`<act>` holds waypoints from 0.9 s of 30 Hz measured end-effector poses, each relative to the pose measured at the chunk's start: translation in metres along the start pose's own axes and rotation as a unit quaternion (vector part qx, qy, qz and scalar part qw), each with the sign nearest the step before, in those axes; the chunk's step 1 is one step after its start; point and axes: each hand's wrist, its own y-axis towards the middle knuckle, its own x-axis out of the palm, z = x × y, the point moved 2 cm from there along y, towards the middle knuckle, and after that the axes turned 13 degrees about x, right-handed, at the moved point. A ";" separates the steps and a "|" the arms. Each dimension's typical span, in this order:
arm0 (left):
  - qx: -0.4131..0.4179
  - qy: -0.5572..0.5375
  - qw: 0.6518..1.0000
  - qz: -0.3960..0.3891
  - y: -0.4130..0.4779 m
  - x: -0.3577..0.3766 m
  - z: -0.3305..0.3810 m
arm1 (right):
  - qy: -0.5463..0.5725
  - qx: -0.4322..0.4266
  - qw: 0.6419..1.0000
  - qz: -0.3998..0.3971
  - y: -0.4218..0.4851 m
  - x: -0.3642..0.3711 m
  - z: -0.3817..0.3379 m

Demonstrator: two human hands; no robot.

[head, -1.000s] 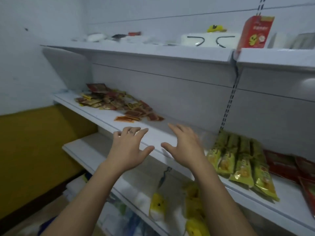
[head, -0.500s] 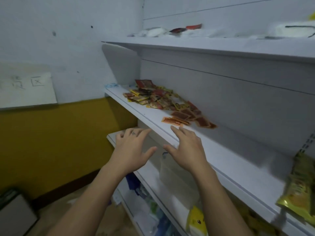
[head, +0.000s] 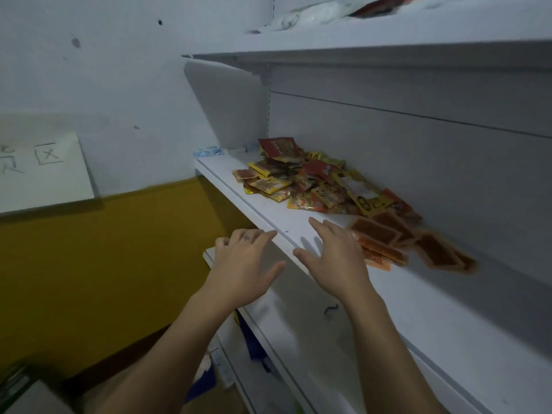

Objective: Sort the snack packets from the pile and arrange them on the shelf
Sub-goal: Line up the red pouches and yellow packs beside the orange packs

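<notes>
A pile of small red, orange and yellow snack packets (head: 313, 183) lies against the back panel on the white middle shelf (head: 424, 318). Flat brown-orange packets (head: 385, 234) trail from its right end. My right hand (head: 334, 258) hovers over the shelf's front part with fingers spread, just left of the nearest orange packets, holding nothing. My left hand (head: 242, 264) is open in front of the shelf edge, fingertips level with the lip, also holding nothing.
An upper shelf (head: 373, 52) overhangs the pile, with white and red items on it. A lower shelf (head: 286, 348) holds blue and white goods. To the left are a white and yellow wall (head: 104, 264) and a paper sign (head: 41, 171).
The view has swung left, so the pile is nearer and the yellow packs on the right are out of sight. Both hands stay open and have come up to the pile's near end.
</notes>
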 end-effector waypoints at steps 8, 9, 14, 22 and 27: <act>-0.002 -0.008 1.000 0.008 0.074 0.012 -0.058 | 0.009 0.002 1.000 0.012 0.082 0.019 -0.025; 0.001 -0.009 1.000 0.013 0.083 0.012 -0.064 | 0.008 0.002 1.000 0.016 0.090 0.019 -0.028; 0.029 -0.016 0.999 0.041 0.124 0.018 -0.093 | -0.018 0.013 0.999 0.030 0.127 0.025 -0.040; 0.094 -0.042 0.993 0.054 0.206 0.040 -0.152 | -0.005 0.074 0.994 0.078 0.200 0.042 -0.053; 0.134 -0.073 0.987 0.056 0.266 0.052 -0.195 | -0.052 0.109 0.988 0.100 0.248 0.057 -0.067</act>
